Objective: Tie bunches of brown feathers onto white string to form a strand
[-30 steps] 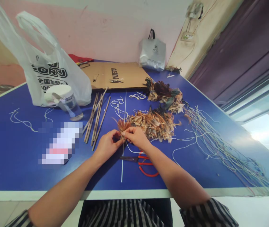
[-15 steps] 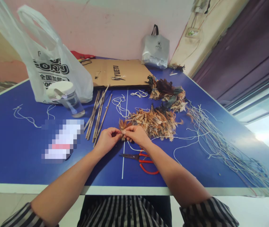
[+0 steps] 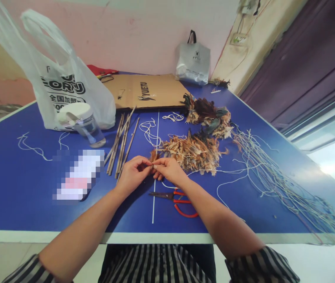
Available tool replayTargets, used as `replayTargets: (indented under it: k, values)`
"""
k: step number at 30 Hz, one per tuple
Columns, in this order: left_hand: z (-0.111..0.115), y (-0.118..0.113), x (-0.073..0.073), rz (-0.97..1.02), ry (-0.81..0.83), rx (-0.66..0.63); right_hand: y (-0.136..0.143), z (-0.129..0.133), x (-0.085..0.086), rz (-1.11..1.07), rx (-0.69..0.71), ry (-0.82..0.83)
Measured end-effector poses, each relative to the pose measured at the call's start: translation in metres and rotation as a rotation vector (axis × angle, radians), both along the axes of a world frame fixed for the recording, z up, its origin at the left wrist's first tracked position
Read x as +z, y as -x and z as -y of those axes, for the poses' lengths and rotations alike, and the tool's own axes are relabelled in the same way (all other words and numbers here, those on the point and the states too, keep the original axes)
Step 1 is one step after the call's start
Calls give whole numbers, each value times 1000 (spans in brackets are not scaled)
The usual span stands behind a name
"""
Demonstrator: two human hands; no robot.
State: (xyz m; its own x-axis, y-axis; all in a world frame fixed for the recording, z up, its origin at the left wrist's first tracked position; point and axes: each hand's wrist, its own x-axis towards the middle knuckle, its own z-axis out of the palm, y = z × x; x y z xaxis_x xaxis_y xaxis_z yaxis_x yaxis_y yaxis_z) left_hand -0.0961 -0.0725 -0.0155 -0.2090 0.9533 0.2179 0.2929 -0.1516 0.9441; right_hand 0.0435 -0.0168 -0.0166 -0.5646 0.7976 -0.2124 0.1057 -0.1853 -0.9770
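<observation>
Left hand (image 3: 134, 171) and right hand (image 3: 170, 171) meet at the fingertips, both pinching a small feather bunch (image 3: 154, 155), tips toward 12 o'clock. Fingers hide its base; exact grip there cannot be told. From the hands: feather pile (image 3: 196, 153) at 2 o'clock, sticks (image 3: 122, 145) at 10, scissors (image 3: 167, 195) at 5.

Feathers (image 3: 195, 155), cords (image 3: 285, 188) and scissors (image 3: 169, 195) on a blue table (image 3: 22, 196) suggest an indoor craft workspace.

One scissors (image 3: 173, 196), two bags (image 3: 193, 65), one cup (image 3: 90, 129).
</observation>
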Motion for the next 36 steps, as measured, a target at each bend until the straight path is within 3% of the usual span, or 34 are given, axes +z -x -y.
replayTargets:
  k: [8, 15, 24, 31, 36]
  values:
    - [-7, 9, -16, 152, 166, 12, -5, 1, 3, -5, -24, 25]
    - [-3, 3, -5, 216, 75, -84, -4, 1, -3, 38, -62, -71]
    - [-7, 7, -6, 346, 176, -18, -5, 1, 1, 63, -81, -113]
    - [-6, 10, -5, 98, -23, -185, -6, 1, 1, 69, -81, -178]
    - [-5, 11, -8, 158, 190, -288, -6, 0, -3, 60, -63, -164]
